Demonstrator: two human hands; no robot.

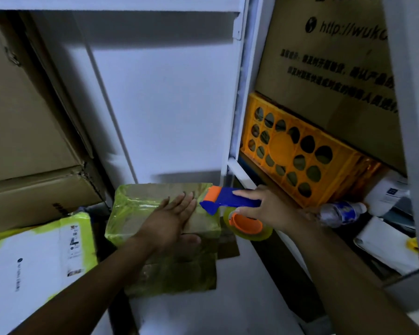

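A cardboard box [140, 204] wrapped in yellowish clear tape stands in the lower middle. My left hand [172, 213] lies flat on its top with straight fingers, thumb down over the front face. My right hand [264, 209] grips a blue and orange tape dispenser [230, 201] at the box's upper right corner. The dispenser's blade end touches the box top. A roll of clear tape [249, 226] hangs on the dispenser beside the box's right side.
Another taped parcel with a white label [34, 262] lies at lower left. Stacked cardboard cartons [22, 141] fill the left. On the right shelf stand an orange crate [298, 151], a large printed carton [336, 68], a plastic water bottle [339, 211] and white papers [385, 245].
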